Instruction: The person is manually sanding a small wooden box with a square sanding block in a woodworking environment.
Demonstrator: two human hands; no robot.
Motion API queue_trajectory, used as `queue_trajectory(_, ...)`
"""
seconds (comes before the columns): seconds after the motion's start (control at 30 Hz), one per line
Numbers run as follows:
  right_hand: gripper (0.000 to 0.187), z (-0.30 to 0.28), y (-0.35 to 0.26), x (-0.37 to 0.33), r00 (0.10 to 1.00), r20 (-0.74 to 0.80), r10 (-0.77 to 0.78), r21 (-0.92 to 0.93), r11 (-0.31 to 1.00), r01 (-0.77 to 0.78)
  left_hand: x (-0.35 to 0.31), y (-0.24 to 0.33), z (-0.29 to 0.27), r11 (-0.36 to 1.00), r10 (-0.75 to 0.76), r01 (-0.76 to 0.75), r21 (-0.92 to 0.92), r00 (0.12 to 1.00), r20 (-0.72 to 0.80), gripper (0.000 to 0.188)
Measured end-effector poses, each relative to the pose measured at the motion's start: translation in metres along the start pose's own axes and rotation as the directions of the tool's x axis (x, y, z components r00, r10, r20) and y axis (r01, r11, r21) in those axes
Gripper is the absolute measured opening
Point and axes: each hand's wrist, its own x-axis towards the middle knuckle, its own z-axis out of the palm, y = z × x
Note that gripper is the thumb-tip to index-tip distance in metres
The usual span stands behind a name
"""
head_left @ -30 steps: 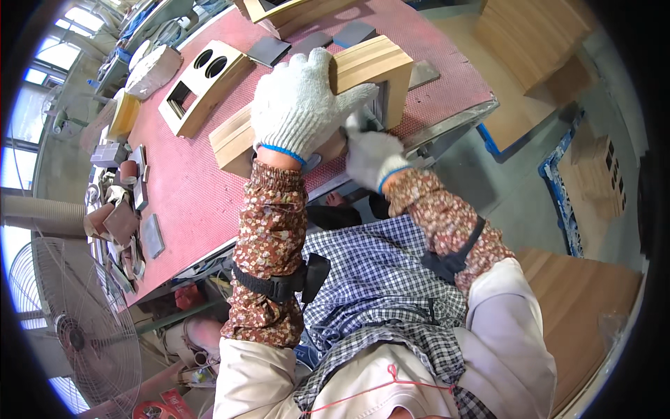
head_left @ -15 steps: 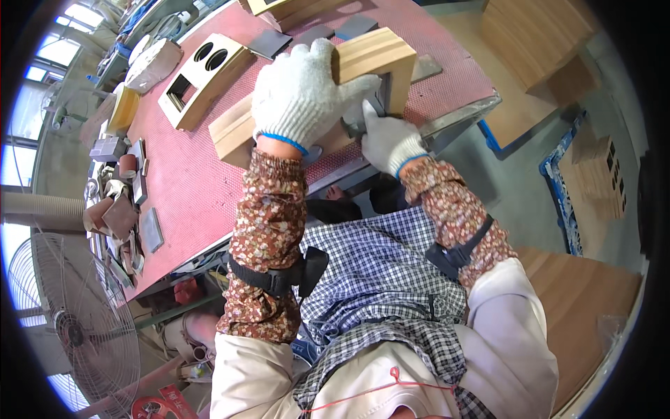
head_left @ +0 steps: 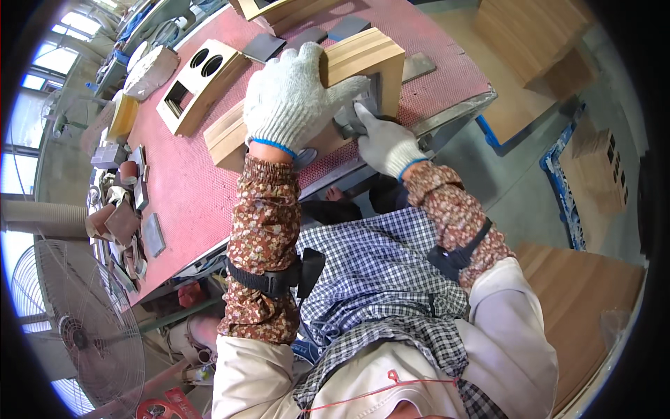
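Observation:
A pale wooden box (head_left: 363, 59) stands on edge at the front of the red-matted table, with openings in the side facing me. My left hand (head_left: 289, 98), in a white knit glove, is closed over its top edge, thumb stretched to the right. In a matching glove, my right hand (head_left: 387, 143) is at the box's facing side, its index finger pressed toward a square opening. A small grey pad (head_left: 345, 122) shows at its fingertips; its exact kind is partly hidden. Part of a round opening shows below my left wrist.
A second wooden box (head_left: 199, 84) with two round holes and a square one lies to the left. Grey flat pads (head_left: 264, 47) lie behind. Sandpaper pieces (head_left: 122, 222) clutter the left table edge, near a fan (head_left: 80, 335). Stacked wooden panels (head_left: 537, 35) stand right.
Both hands and the box have shifted slightly left in the view, as has the table. My right fingers stay at the square opening; both grips look the same.

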Motion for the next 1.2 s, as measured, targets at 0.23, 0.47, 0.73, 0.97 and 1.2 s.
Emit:
queue_trajectory(0.23,0.05,0.052,-0.011,-0.014,0.99,0.098,-0.098,0.907,0.418,-0.049,-0.007,-0.006,0.0,1.0,-0.011,0.011,0.028,1.0,-0.025,0.073)
queue_trajectory(0.47,0.004,0.052,0.007,0.002,0.934,0.293,-0.205,0.948,-0.068,-0.312,0.002,0.006,0.001,0.999,-0.007,0.006,-0.039,1.0,-0.009,0.07)
queue_trajectory(0.73,0.017,0.038,0.0,0.007,0.953,0.248,-0.173,0.965,0.13,-0.227,0.003,0.005,-0.001,0.998,-0.013,0.011,-0.057,1.0,-0.026,0.07)
queue_trajectory(0.97,0.05,0.028,-0.014,0.004,0.976,0.214,-0.051,0.941,0.279,-0.192,0.0,-0.001,0.001,1.0,0.002,-0.003,-0.028,0.999,-0.033,0.073)
queue_trajectory(1.2,0.059,0.05,0.006,0.002,0.985,-0.045,-0.166,0.679,0.719,0.152,-0.001,0.007,-0.002,1.0,-0.01,0.01,-0.008,1.0,-0.007,0.074)
